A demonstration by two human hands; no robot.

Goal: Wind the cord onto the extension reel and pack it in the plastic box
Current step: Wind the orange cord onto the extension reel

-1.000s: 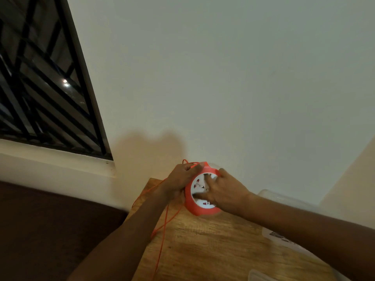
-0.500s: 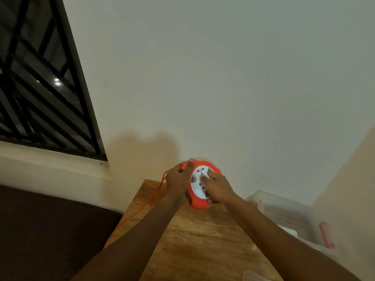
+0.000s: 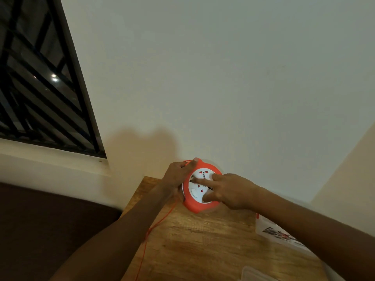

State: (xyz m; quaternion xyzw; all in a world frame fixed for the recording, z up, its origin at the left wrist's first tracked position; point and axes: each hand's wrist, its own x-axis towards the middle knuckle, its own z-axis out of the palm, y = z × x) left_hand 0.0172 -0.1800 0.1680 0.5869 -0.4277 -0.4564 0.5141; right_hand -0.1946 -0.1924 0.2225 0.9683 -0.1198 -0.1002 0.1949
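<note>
Winding is underway: the left hand is gripping the reel while right hand fingers are pressing its face, needing further turns for the trailing cord.

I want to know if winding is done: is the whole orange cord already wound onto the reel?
No: a length of orange cord still trails from the reel down past the table edge.

Reel orange, face white with red socket marks. Cord orange. Table under reel: brown wood grain. Window grille left of reel: black.
</note>
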